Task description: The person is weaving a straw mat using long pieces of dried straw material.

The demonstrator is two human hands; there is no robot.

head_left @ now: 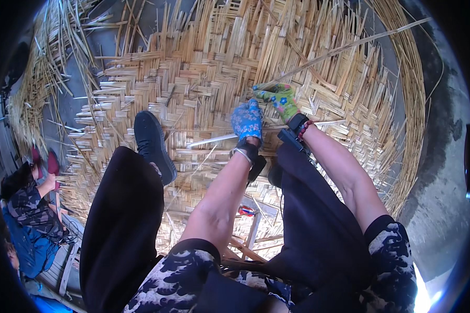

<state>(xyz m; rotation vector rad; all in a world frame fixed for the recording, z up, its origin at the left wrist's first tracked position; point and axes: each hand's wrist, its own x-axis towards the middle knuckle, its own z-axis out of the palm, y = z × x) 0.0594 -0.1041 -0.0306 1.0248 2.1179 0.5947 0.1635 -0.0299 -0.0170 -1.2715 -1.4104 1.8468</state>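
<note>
Mat (193,83): middle plaited; far-edge strips (229,26) apparently unwoven, remaining work. Right hand (281,100): fingers pinching long strip (381,36). Left hand (246,121): blurred, grasp cannot be told.

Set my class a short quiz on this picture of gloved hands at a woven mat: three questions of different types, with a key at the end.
1. Multiple choice: What does the glove on the person's left hand look like?
A) plain white
B) blue with small flowers
C) solid red

2. True or false: The person's left black shoe stands on bare floor, off the woven mat.

3. Fill in the missing word: From close to the right hand, a long strip slants toward the picture's upper ____ corner.

Key:
1. B
2. False; the shoe is on the mat.
3. right
</note>
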